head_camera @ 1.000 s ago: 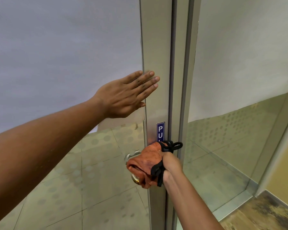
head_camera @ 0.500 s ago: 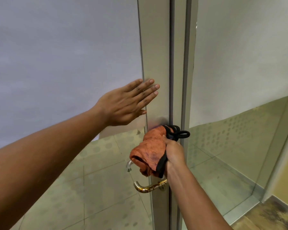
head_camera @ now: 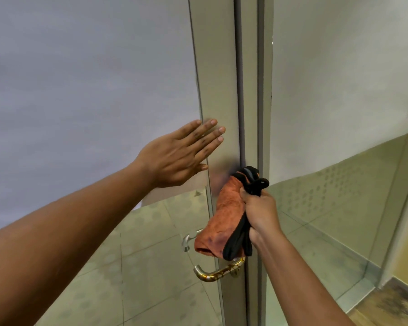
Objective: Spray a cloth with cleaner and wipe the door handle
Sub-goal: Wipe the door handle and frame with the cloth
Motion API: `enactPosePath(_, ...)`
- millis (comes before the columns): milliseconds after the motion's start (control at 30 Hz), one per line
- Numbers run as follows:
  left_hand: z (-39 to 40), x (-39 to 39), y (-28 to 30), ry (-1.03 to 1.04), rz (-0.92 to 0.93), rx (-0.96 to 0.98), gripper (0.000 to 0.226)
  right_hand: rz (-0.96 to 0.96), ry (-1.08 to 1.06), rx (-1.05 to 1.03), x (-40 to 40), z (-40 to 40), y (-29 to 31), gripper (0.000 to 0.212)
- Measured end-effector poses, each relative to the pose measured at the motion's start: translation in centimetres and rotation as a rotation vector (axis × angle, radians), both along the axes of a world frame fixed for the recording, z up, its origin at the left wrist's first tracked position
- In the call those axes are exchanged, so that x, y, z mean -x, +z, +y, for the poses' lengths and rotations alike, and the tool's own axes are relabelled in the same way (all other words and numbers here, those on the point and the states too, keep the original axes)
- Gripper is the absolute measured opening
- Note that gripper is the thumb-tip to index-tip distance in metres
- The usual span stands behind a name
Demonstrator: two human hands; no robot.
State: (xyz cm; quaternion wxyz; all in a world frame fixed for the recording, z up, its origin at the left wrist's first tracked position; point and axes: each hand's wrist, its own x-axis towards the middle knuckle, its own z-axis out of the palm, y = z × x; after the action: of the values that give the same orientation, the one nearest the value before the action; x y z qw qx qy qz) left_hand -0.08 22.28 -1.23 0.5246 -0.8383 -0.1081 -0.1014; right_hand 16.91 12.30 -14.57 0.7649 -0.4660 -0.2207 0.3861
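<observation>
A brass-coloured door handle (head_camera: 216, 274) curves out from the metal door frame (head_camera: 218, 90) low in the view. My right hand (head_camera: 259, 212) is shut on a bunched orange cloth (head_camera: 224, 222) with black trim, held against the frame just above the handle. The cloth's lower end hangs over the handle's inner end and hides it. My left hand (head_camera: 177, 156) lies flat with fingers apart on the frosted glass and the frame's edge, above and left of the cloth. No spray bottle is in view.
A second silver handle (head_camera: 189, 241) shows through the glass on the door's far side. A fixed glass panel (head_camera: 339, 161) stands to the right of the frame. Tiled floor shows through the lower glass, with a wooden floor patch (head_camera: 391, 304) at bottom right.
My right hand has carried the cloth up off the handle and along the frame, uncovering the brass lever and hiding the blue sign. My left hand has stayed flat on the door.
</observation>
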Motion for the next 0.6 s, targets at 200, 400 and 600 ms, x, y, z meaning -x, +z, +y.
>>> enactPosePath(200,0.1,0.0,0.0,-0.010,-0.004,0.012,0.069,-0.181,0.028,-0.026,-0.5,0.5,2.3,0.015)
enactPosePath(400,0.2,-0.1,0.0,-0.023,-0.017,0.009,0.068,-0.400,0.101,-0.106,0.9,0.0,2.6,0.040)
enactPosePath(600,0.1,-0.1,0.0,-0.002,-0.011,-0.010,0.068,-0.472,0.253,-0.099,1.1,-1.4,1.2,0.024)
